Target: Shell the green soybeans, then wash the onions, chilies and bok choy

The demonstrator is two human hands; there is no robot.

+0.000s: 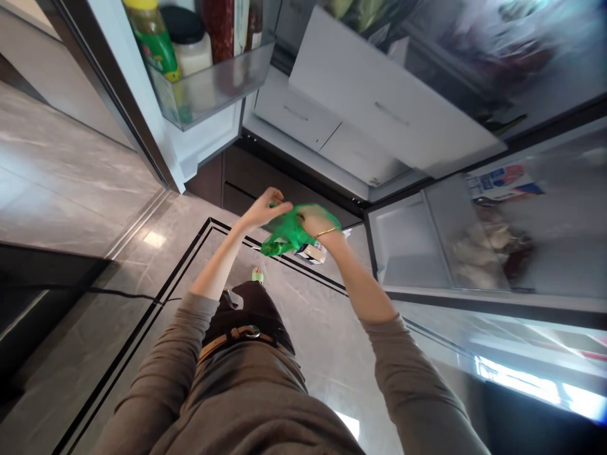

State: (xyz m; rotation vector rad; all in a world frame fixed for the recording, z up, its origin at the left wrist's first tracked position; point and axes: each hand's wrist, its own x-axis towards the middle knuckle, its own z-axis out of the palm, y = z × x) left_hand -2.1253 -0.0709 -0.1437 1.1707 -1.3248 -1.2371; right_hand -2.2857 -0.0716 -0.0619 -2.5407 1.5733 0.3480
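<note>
A thin green plastic bag (290,234) hangs between my hands in front of the fridge. The fingers and thumb of my left hand (262,210) are closed at the bag's left side, with a bit of green showing between them. My right hand (317,220) is covered by the see-through green film up to near the wrist, where a thin gold bracelet sits. Film and blur hide how its fingers are set. What the bag holds, if anything, does not show.
Fridge doors stand open on both sides. Bottles and a black-lidded jar (192,47) fill the left door shelf (213,82). A white drawer (379,104) sticks out above my hands. Below the bag, a printed box (313,254) is near the floor. A black cable (118,292) crosses the floor.
</note>
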